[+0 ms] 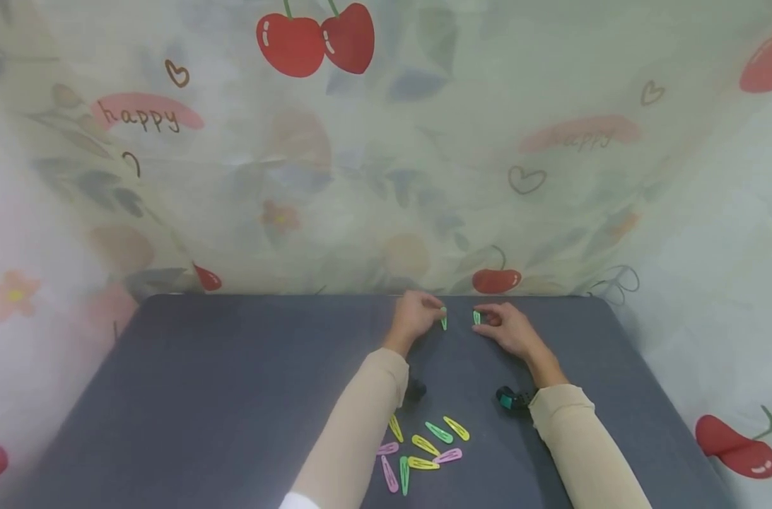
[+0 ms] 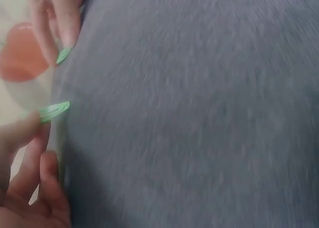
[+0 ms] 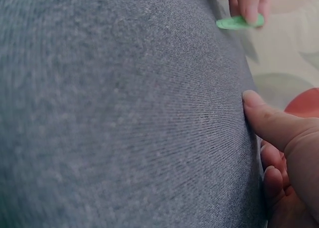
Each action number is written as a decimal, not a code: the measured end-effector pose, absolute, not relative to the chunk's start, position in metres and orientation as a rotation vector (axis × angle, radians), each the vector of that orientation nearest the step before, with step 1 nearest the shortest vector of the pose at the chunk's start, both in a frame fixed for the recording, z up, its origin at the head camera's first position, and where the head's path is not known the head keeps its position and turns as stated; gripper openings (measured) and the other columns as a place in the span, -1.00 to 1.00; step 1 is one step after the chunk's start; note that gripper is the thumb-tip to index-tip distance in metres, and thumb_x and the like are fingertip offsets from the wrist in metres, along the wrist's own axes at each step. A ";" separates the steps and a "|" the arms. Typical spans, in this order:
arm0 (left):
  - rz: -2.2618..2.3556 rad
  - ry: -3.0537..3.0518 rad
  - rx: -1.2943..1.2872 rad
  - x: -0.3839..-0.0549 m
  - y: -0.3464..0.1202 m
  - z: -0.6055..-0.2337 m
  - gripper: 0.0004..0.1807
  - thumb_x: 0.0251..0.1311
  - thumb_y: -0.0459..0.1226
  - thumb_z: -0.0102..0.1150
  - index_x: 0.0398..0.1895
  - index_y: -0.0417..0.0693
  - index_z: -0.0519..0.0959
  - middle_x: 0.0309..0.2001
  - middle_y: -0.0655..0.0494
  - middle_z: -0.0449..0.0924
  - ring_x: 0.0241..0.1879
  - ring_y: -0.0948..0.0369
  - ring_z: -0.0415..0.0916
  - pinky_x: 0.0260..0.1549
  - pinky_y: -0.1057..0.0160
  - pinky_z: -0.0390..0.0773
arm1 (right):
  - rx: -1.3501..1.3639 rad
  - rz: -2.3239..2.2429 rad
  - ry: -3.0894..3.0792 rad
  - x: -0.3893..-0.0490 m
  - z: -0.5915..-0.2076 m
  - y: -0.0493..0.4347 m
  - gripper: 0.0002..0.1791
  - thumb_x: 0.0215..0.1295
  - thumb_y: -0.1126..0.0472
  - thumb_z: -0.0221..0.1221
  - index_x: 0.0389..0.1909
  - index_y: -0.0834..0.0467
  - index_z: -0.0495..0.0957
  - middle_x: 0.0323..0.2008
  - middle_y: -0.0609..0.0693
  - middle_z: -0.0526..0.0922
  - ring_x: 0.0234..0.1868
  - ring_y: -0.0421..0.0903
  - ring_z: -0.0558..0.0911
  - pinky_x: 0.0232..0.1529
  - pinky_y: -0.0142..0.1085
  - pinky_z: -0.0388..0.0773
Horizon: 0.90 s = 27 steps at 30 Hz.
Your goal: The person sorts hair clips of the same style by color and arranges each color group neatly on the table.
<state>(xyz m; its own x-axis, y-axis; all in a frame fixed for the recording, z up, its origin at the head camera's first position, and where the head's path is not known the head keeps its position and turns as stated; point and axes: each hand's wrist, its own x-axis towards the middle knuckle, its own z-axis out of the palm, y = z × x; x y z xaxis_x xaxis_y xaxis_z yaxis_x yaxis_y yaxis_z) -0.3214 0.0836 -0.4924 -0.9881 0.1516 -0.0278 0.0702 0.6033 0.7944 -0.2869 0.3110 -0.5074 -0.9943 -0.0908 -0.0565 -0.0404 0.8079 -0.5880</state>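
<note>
A green snap hair clip [image 1: 444, 320] is pinched between thumb and fingers of the left hand [image 1: 414, 317]. A second green clip [image 1: 477, 318] is likewise gripped by the right hand [image 1: 510, 329]. Both are held slightly apart near the far edge of the grey surface [image 1: 233, 382]. Yellow clips [image 1: 456, 428], pink clips [image 1: 448, 456] and loose green clips [image 1: 438, 433] are scattered nearer the front.

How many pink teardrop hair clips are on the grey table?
3. One pink teardrop hair clip lies partly behind the beige left sleeve, another just below, the third farther right. The sleeve may hide more.
</note>
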 end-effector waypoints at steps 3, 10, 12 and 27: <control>1.315 2.748 0.168 -0.321 0.094 -0.494 -0.88 0.17 -0.15 0.43 -0.23 0.15 0.81 -0.20 0.24 0.82 -0.12 0.17 0.71 -0.08 0.18 0.61 | -0.132 -0.930 2.928 -0.287 -0.507 0.313 -0.47 0.39 0.02 0.29 0.32 0.10 0.54 0.10 0.21 0.54 0.11 0.16 0.57 0.14 0.14 0.49; 1.191 2.806 0.117 -0.318 0.108 -0.491 -0.86 0.22 -0.09 0.40 -0.17 0.23 0.80 -0.11 0.30 0.81 -0.03 0.15 0.70 0.06 0.06 0.58 | -0.126 -0.924 2.944 -0.287 -0.507 0.310 -0.48 0.37 0.03 0.31 0.30 0.10 0.56 0.00 0.18 0.55 -0.01 0.08 0.55 0.07 0.08 0.48; 1.165 2.829 0.117 -0.317 0.111 -0.491 -0.86 0.24 -0.08 0.39 -0.16 0.24 0.80 -0.10 0.30 0.80 -0.01 0.15 0.70 0.11 0.03 0.55 | -0.115 -0.923 2.945 -0.287 -0.508 0.312 -0.48 0.37 0.02 0.31 0.30 0.09 0.56 -0.01 0.17 0.54 -0.03 0.07 0.54 0.06 0.08 0.48; 1.013 2.943 0.058 -0.312 0.123 -0.493 -0.87 0.25 -0.07 0.36 -0.19 0.26 0.80 -0.11 0.33 0.80 0.05 0.09 0.65 0.15 -0.06 0.46 | -0.129 -0.939 2.955 -0.286 -0.510 0.312 -0.49 0.33 0.04 0.34 0.27 0.10 0.58 -0.08 0.12 0.54 -0.10 0.01 0.48 0.02 0.02 0.45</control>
<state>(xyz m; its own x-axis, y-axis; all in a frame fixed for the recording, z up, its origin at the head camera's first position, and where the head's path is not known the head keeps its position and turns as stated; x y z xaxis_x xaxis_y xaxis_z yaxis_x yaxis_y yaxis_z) -0.3120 0.1229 -0.4929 -0.9989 0.0444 -0.0143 0.0262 0.7875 0.6158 -0.2864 0.3121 -0.5099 -0.9958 -0.0908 -0.0115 -0.0675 0.8135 -0.5777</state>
